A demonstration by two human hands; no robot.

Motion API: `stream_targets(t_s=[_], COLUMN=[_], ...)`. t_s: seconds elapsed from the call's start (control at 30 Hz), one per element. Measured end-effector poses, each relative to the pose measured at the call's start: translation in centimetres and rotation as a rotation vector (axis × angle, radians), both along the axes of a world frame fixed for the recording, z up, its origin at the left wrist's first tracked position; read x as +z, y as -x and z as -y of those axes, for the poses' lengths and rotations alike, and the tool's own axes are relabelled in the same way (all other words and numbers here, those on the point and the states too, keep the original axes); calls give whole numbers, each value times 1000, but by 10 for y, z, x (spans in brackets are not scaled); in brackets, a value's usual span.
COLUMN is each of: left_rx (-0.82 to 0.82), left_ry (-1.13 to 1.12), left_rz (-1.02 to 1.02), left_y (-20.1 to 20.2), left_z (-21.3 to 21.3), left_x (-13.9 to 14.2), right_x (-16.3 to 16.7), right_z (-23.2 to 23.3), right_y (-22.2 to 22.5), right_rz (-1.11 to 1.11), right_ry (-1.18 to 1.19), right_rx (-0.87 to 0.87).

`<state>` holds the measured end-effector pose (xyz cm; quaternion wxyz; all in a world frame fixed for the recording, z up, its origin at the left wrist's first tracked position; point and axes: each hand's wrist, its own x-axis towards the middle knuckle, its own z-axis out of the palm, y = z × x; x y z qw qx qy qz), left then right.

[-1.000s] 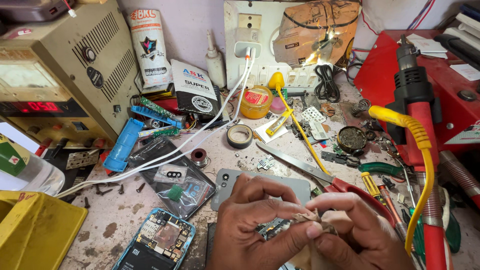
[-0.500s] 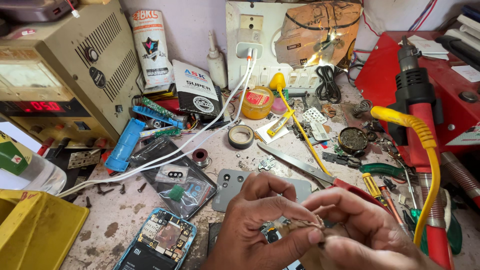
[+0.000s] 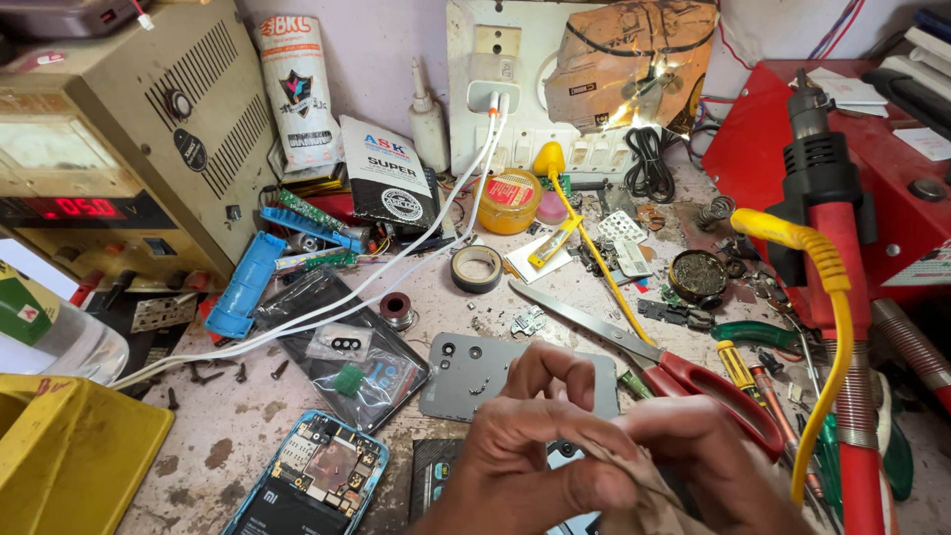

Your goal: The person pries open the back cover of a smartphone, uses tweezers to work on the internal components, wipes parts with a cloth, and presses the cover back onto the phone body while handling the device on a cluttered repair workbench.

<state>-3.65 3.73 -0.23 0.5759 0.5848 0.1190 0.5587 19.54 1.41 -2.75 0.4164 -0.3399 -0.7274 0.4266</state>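
Fingers (image 3: 555, 372) of the left hand (image 3: 535, 466) curl shut and meet those of the right hand (image 3: 713, 466) low in the frame, both pinched around a small brownish piece (image 3: 644, 495); what it is cannot be told, since the hands cover most of it. Just behind the knuckles lies a grey phone back cover (image 3: 466, 372) on the desk (image 3: 248, 436). Red-handled scissors (image 3: 684, 372) lie beside the right hand, blades pointing away. To the left, near the left wrist, sits an opened phone (image 3: 312, 476) with its board bare, and a clear bag (image 3: 347, 347) beyond it. A tape roll (image 3: 476, 267) lies farther back.
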Motion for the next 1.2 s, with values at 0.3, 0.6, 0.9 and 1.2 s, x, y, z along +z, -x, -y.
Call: stream_targets(t_s=[0.3, 0.6, 0.9, 1.2], left_rx=[254, 407, 312, 439], left_ry=[-184, 74, -78, -92], left_rz=[-284, -936, -1484, -1503], left_y=[4, 39, 28, 7], left_z=[10, -7, -3, 6], left_x=[11, 56, 48, 13], right_x=[11, 38, 9, 36], right_z=[23, -44, -43, -34], right_y=[-12, -25, -28, -4], right_rz=[-246, -292, 339, 348], right_ry=[-178, 901, -113, -223], right_rx=[-117, -47, 186, 169])
